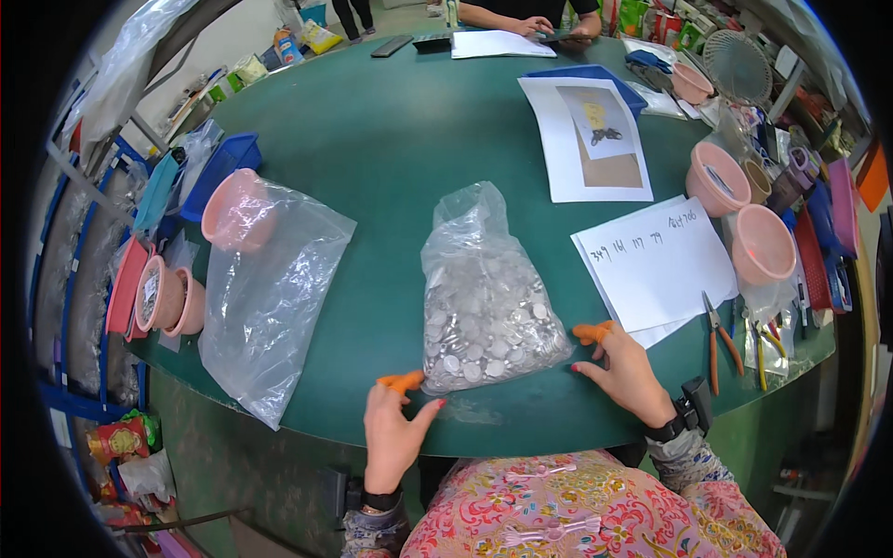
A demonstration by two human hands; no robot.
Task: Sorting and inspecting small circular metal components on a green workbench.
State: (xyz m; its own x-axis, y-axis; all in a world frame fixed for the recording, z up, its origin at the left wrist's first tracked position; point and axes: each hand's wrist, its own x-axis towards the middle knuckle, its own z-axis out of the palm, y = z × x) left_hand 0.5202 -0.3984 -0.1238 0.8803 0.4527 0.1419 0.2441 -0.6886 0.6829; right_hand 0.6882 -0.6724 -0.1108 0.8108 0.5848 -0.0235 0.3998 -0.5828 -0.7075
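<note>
A clear plastic bag full of small round silver pieces (484, 321) stands on the green table in front of me, its slack top gathered upward. My left hand (394, 430) is beside its lower left corner, with orange covers on fingertips and the thumb held apart. Whether those fingers touch the bag I cannot tell. On the other side, my right hand (625, 369) rests near the lower right corner, also with orange finger covers. Its thumb and fingers are spread, and nothing is in them.
A flat clear bag (270, 307) lies left, below a pink bowl (237, 212). To the right are handwritten paper (651, 265), a printed picture sheet (567, 158), orange-handled pliers (714, 349) and pink bowls (765, 244). Across the table (372, 121), a person's hands (549, 28) hold a dark object.
</note>
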